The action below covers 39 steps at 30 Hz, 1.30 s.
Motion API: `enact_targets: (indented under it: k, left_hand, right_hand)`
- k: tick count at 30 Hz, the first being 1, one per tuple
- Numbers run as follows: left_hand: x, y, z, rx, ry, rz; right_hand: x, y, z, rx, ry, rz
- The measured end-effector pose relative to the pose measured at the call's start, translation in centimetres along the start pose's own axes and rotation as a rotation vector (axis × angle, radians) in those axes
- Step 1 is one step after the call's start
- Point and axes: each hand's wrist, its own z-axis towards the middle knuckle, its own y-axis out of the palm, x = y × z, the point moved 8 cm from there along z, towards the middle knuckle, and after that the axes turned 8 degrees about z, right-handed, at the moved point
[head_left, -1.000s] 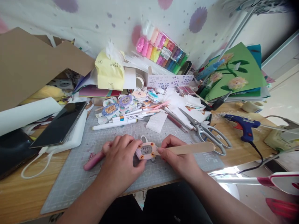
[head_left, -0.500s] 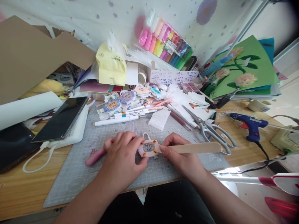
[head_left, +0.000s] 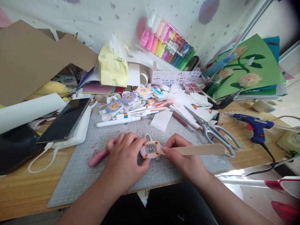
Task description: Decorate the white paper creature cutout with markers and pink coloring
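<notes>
My left hand (head_left: 126, 156) is closed, its thumb and fingertips pinching the left edge of a small pink decorated badge (head_left: 151, 149). The badge has a grey textured centre and orange-red spots near its corners. A white loop shows just above it. From under the left fingers sticks out a thick pink rod (head_left: 98, 157); whether the hand grips it is hidden. In my right hand (head_left: 180, 153) is a flat wooden craft stick (head_left: 206, 149), held between thumb and fingers. Its narrow end points left and meets or nearly meets the badge's right edge.
A grey cutting mat (head_left: 77, 168) lies beneath both hands. Beyond them are markers (head_left: 119, 122), similar badges (head_left: 114, 107) and a white textured sheet (head_left: 160, 121). Scissors (head_left: 212, 129) and a blue glue gun (head_left: 254, 123) lie at right, a phone (head_left: 64, 120) at left.
The whole view has shifted slightly. Both hands keep the same hold on the badge and the stick, with hardly any visible movement between them.
</notes>
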Motion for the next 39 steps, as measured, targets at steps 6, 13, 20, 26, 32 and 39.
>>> enact_targets:
  k: [6,13,20,26,32,39]
  left_hand:
    - [0.09,-0.01,-0.05,0.012,0.005,0.002]
    - [0.22,-0.17,0.06,0.024,0.010,0.012]
    - [0.20,-0.16,0.04,0.033,0.016,0.013]
    - [0.13,-0.14,0.03,0.027,0.021,0.009]
    - [0.05,0.05,-0.01,0.013,0.016,-0.010]
    - [0.02,0.02,0.00,0.012,0.007,-0.012]
  right_hand:
    - [-0.15,0.02,-0.03,-0.003,-0.026,-0.022]
    - [-0.09,0.13,-0.01,-0.023,-0.022,-0.014]
    - [-0.31,0.19,-0.11,-0.040,-0.034,-0.037]
    - [-0.24,0.24,-0.08,-0.038,-0.029,-0.029]
    - [-0.21,0.14,0.00,-0.025,-0.043,-0.041]
    - [-0.10,0.08,0.06,-0.013,-0.034,-0.030]
